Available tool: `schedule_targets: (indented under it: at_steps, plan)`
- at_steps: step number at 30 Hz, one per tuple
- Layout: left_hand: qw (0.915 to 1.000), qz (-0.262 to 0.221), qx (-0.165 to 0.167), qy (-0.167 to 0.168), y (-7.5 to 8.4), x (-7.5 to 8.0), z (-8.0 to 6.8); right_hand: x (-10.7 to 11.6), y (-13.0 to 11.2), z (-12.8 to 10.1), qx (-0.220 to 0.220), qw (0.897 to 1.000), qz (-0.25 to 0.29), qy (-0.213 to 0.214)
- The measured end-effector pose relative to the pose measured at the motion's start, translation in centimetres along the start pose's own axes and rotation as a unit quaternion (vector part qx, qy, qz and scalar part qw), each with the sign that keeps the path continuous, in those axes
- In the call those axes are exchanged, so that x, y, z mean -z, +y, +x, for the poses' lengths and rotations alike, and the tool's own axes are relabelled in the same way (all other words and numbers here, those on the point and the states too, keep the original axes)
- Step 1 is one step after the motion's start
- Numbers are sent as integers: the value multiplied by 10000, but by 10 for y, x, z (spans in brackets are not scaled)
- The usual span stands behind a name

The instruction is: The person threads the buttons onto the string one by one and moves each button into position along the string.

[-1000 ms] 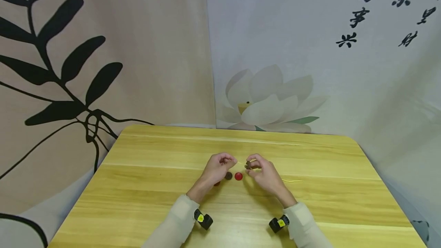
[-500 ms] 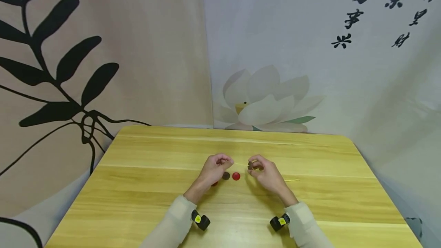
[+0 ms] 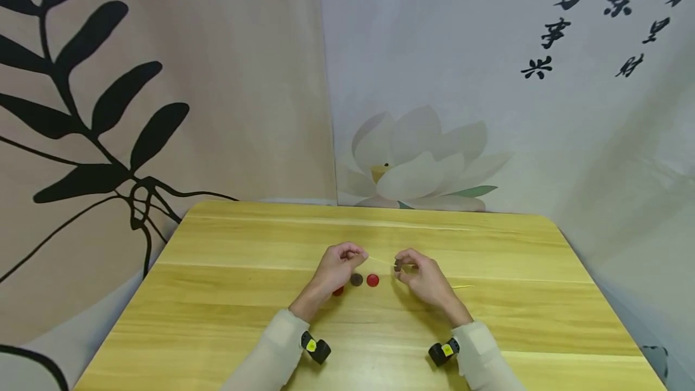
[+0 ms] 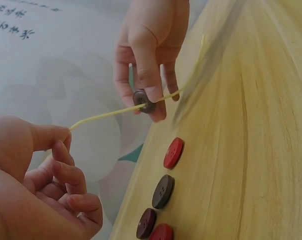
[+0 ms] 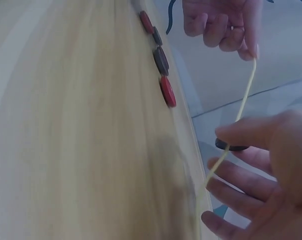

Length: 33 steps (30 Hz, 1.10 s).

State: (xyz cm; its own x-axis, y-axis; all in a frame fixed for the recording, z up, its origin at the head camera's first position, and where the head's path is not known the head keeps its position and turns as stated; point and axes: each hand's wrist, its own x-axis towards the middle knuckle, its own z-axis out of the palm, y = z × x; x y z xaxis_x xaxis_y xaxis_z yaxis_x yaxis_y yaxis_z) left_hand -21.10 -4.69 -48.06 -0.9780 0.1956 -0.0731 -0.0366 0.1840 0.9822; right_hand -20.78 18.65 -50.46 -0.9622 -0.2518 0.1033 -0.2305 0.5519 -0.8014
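My left hand [image 3: 338, 264] pinches one end of a thin yellow string [image 4: 106, 114] between thumb and forefinger, its other fingers curled. A dark brown button [image 4: 140, 101] is threaded on that string and gripped between the thumb and fingers of my right hand [image 3: 423, 275]. From my left fingertips the string runs taut to the button, then trails loosely beyond it past the right hand. In the right wrist view, the button [image 5: 232, 145] shows edge-on under the thumb, partly covered. Both hands are above the table.
Several loose buttons lie in a row on the wooden table [image 3: 244, 330]: a red button [image 4: 174, 153], a dark grey-brown button [image 4: 163, 191], a maroon button [image 4: 146, 223] and another red button [image 4: 161, 233]. Behind the table hangs a printed cloth [image 3: 260, 77].
The gap between my hands has widened, with the right hand and its button shifting slightly right. More yellow string shows between the left fingertips and the button.
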Motion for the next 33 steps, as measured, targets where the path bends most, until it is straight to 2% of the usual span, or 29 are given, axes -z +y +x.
schedule_targets:
  at_steps: [8,33]
  plan:
    - [10000,-40,0,-43,1,0,1,8,7,-3,-190,9995,-247,-65]
    - [10000,-64,-20,18,7,1,-1,29,27,-6,-237,9982,-503,-235]
